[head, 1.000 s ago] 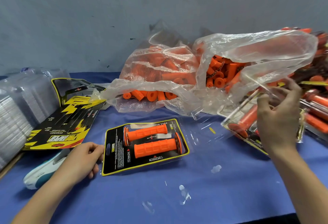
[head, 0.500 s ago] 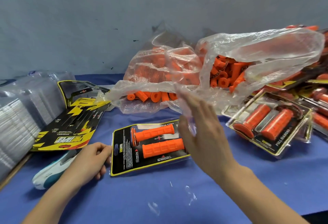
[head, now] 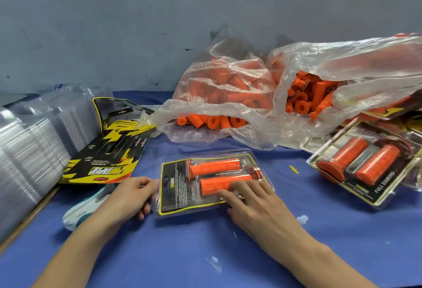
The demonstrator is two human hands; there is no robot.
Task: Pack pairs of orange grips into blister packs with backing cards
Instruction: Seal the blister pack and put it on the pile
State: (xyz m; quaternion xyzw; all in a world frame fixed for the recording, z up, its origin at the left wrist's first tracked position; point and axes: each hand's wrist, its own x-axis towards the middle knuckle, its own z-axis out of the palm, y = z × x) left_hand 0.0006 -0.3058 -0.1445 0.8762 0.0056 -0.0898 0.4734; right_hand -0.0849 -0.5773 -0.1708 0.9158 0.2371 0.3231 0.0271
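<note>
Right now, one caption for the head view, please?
The left hand holds the blister pack while the right hand presses its nearer orange grip.

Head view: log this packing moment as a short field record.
Pack in work: blister pack, flat on the blue table, two orange grips inside over a backing card
Left hand: grips the pack's left edge
Right hand: fingers flat, pressing on the nearer grip
Supply: bags of loose grips behind; spare cards and empty blisters left
Done: finished pack right
</note>
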